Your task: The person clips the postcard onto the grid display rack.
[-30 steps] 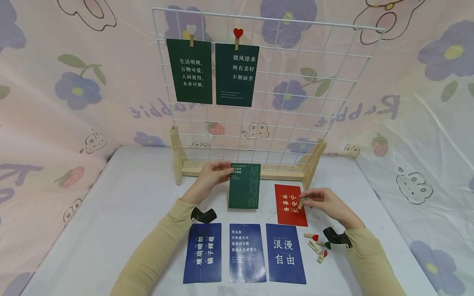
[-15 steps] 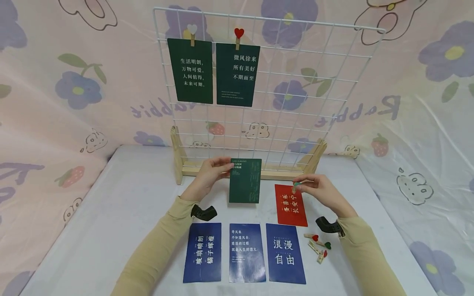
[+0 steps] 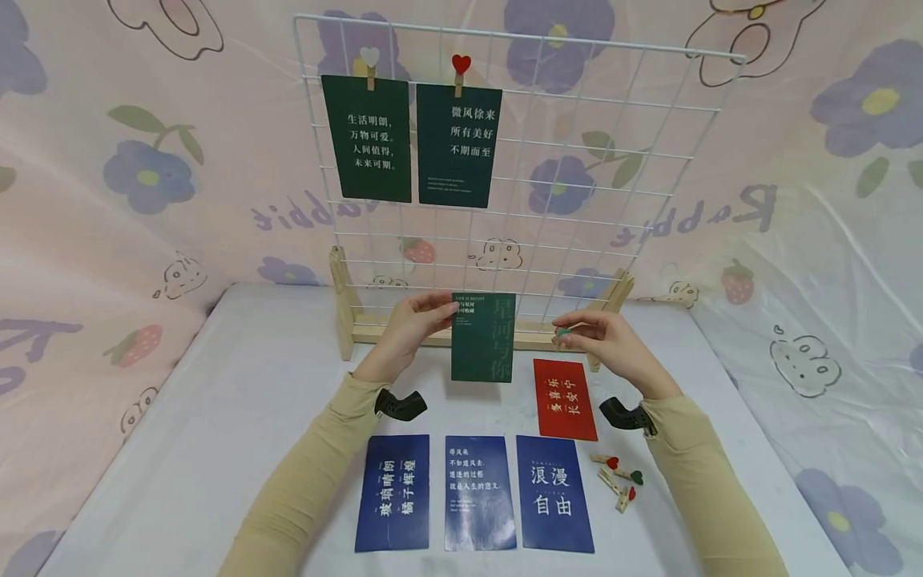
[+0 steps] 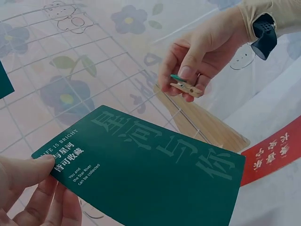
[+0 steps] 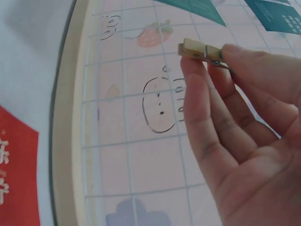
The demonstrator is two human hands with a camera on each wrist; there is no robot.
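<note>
The left hand pinches a dark green rectangular paper card with white and pale lettering by its upper left corner, thumb on the printed face and fingers behind. The card stands in front of the pale wooden stand of a white wire grid rack, lettering towards the near side. The right hand grips a small wooden clothespin with a green decoration between thumb and fingertips, to the right of the green card and apart from it.

High on the grid's left part hang two other dark green cards, side by side, one under a wooden clip with a white heart, the other under a clip with a red heart.

On the white desk, a red card with white characters lies near the right hand. Nearer still, three blue cards with white lettering lie in a row (the left one has its characters turned sideways). A loose cluster of wooden clips, some with red or green hearts, lies to the right of that row.
</note>
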